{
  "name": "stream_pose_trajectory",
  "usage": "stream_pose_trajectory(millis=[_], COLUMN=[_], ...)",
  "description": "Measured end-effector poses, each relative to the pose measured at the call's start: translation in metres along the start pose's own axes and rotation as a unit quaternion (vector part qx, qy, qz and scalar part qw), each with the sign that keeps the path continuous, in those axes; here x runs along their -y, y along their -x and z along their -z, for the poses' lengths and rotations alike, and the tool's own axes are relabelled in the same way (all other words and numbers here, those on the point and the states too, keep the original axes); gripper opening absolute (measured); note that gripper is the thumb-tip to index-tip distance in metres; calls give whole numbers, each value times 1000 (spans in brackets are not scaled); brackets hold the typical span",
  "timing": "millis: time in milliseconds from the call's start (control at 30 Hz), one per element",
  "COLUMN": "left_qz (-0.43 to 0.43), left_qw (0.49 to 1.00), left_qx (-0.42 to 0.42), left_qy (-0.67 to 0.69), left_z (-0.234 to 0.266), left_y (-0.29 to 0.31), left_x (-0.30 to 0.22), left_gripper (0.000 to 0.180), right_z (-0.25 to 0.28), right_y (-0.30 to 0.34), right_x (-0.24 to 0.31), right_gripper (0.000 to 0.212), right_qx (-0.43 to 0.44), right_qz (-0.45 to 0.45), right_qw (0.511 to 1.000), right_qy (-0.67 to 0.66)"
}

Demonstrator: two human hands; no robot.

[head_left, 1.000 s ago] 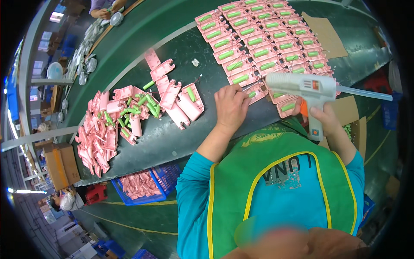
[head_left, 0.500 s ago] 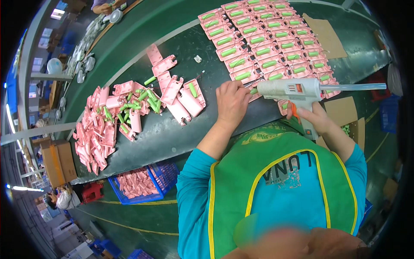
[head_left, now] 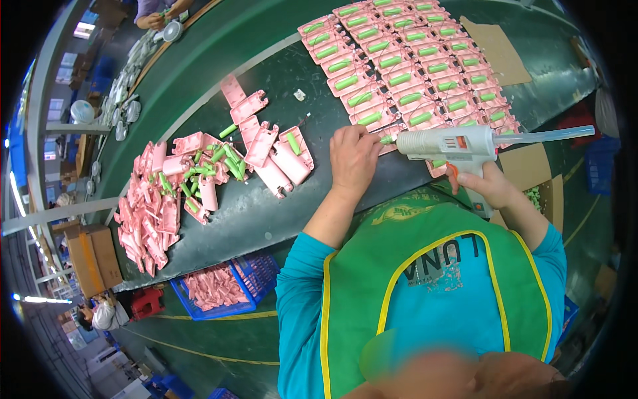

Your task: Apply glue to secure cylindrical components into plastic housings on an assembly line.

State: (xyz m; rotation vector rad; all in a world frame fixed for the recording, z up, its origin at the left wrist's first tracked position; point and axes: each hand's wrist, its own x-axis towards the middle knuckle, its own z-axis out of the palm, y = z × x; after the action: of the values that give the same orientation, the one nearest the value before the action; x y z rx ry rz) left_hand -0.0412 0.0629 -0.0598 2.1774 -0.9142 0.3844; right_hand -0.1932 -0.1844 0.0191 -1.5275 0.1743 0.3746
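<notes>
My right hand (head_left: pixel 490 185) is wrapped round the handle of a white hot glue gun (head_left: pixel 442 142), the index finger by its orange trigger. A translucent glue stick (head_left: pixel 551 135) juts from the gun's back end. The gun lies level, its nozzle pointing left toward my left hand (head_left: pixel 353 158). My left fingers are curled and closed at the left end of a pink plastic shell (head_left: pixel 392 144), close to the nozzle tip. The gun and my fingers hide most of that shell. Beyond it lie rows of pink half-shells (head_left: pixel 399 80), each with a green cylinder (head_left: pixel 410 98) in it.
On the dark table's left lies a heap of pink shells (head_left: pixel 147 213) with loose green cylinders (head_left: pixel 232 166). A few shells (head_left: pixel 272 169) lie between heap and hand. Below the edge stands a blue crate (head_left: pixel 256 282) of pink parts. Cardboard (head_left: pixel 495 50) lies far right.
The view has shifted slightly. The glue gun sits a little lower, and my right index finger has moved on the trigger. My left hand stays by the same shell.
</notes>
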Motion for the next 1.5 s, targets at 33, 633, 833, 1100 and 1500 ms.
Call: stream_pose_trajectory(millis=[33, 633, 833, 1100, 1500], left_qz=[-1, 32, 99, 75, 418], left_qw=[1000, 999, 978, 976, 662], left_qx=[0, -26, -64, 5, -328], left_qy=[-1, -34, -174, -204, 529], left_z=[-1, 19, 68, 95, 128], left_y=[-1, -1, 40, 70, 44], left_x=[0, -5, 21, 33, 107], left_gripper=[16, 35, 50, 36, 13], right_z=[0, 11, 21, 13, -4], right_y=[-1, -15, -11, -14, -10], right_x=[0, -15, -17, -10, -1], right_gripper=[46, 59, 53, 53, 49], right_qx=[0, -46, -34, -15, -26], right_qz=[1, 103, 143, 154, 142], right_qw=[1000, 960, 944, 939, 948], right_qy=[-1, -256, -296, -308, -284])
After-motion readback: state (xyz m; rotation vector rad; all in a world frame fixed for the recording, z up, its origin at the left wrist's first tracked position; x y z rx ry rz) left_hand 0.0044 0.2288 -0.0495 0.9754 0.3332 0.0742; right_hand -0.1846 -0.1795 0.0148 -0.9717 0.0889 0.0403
